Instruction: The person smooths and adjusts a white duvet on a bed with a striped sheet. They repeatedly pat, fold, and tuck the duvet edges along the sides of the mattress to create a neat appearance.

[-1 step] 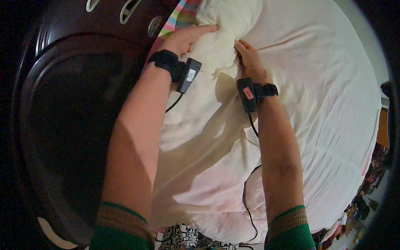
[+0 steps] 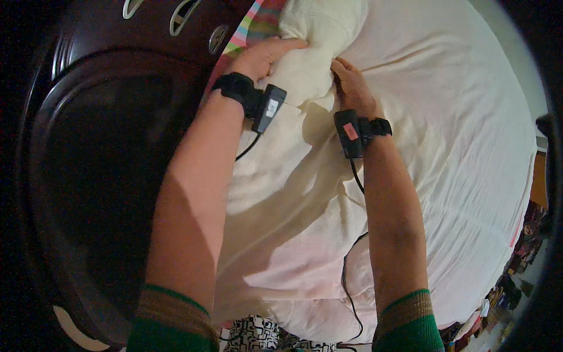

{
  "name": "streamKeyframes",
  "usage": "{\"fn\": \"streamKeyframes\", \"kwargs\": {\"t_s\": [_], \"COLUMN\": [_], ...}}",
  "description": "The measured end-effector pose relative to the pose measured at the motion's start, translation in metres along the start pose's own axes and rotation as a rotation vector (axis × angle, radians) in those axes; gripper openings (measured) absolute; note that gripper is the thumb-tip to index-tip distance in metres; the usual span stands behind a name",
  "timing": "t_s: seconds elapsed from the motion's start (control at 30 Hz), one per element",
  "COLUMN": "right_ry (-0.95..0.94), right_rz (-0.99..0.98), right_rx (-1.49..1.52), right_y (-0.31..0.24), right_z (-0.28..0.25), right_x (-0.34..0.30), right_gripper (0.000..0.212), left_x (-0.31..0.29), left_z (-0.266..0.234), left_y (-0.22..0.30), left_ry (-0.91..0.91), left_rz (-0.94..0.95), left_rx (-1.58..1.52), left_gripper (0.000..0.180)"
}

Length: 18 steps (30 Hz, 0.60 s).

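Note:
A cream cloth [image 2: 314, 70] is bunched into a thick, rounded roll at the far side, its loose part spreading back toward me. My left hand [image 2: 261, 57] grips the roll from the left. Its thumb lies across the top and its fingers curl against the side, partly hidden by the cloth. On the opposite side, my right hand [image 2: 353, 85] pinches the roll's right edge between thumb and fingers; some fingertips are out of sight. Each wrist wears a black strap with a small cabled box, the left box [image 2: 268, 110] and the right box [image 2: 349, 134].
Beneath the cloth is a bed with a wrinkled white-pink sheet [image 2: 463, 146]. Along the left stands a dark, glossy wooden panel [image 2: 99, 193] with oval cutouts. Striped coloured fabric [image 2: 258, 26] shows beyond my left hand. A black cable [image 2: 346, 276] trails over the sheet; assorted items [image 2: 510, 299] lie at lower right.
My left hand and forearm have shifted very slightly right and nearer, and the cloth roll has moved a little with them. My right hand is almost still.

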State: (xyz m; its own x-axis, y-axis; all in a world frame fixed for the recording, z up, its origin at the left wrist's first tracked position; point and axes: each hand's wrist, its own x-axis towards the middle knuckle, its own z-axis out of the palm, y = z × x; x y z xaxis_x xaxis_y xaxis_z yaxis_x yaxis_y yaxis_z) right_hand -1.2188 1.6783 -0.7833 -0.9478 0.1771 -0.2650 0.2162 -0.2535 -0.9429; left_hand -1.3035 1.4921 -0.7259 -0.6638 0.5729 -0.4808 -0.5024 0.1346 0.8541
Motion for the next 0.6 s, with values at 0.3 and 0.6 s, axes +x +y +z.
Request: {"fn": "streamKeyframes", "kwargs": {"t_s": [0.3, 0.6], "right_ry": [-0.038, 0.166], "right_rz": [0.221, -0.058], "right_rx": [0.363, -0.642], "right_y": [-0.054, -0.054], "right_z": [-0.003, -0.008], "right_x": [-0.015, -0.026], "right_gripper": [0.029, 0.037], "left_x": [-0.031, -0.009], "left_z": [0.053, 0.000], "left_y": [0.019, 0.022], "left_ry": [0.056, 0.509], "left_rz": [0.066, 0.260], "left_rx": [-0.277, 0.975], "left_gripper": [0.050, 0.057]}}
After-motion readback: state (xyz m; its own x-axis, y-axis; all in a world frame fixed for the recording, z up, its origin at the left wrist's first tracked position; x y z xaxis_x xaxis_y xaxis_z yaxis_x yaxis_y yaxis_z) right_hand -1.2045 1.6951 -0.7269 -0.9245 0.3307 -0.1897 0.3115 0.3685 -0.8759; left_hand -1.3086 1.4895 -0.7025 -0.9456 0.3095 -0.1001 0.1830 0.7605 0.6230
